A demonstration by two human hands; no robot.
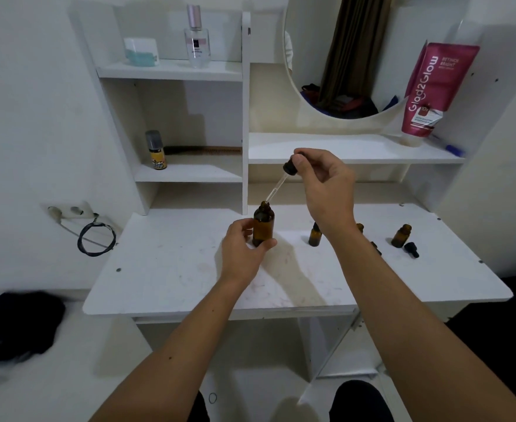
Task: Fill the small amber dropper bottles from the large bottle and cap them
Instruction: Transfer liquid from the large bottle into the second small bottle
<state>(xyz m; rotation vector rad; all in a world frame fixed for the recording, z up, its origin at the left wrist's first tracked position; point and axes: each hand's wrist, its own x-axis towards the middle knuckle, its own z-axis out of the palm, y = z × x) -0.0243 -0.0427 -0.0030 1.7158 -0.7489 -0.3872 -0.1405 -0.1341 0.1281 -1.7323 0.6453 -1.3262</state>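
The large amber bottle point(263, 224) stands upright on the white desk point(171, 269), and my left hand point(244, 249) grips its lower body. Above it my right hand point(323, 184) pinches the black bulb of a dropper point(281, 181). Its glass tube slants down-left, with the tip at the bottle's open mouth. To the right a small amber bottle point(314, 235) stands uncapped. Another small bottle point(359, 228) is mostly hidden behind my right wrist. A third small open bottle point(401, 236) stands further right, with a black dropper cap point(411, 249) lying beside it and another cap point(376, 248) by my forearm.
Shelves rise behind the desk with a perfume bottle point(196, 38), a small yellow can point(156, 150), a comb point(201, 150) and a pink tube point(436, 89). A round mirror point(342, 56) hangs at the back. A wall socket with a black cable point(95, 236) is at the left.
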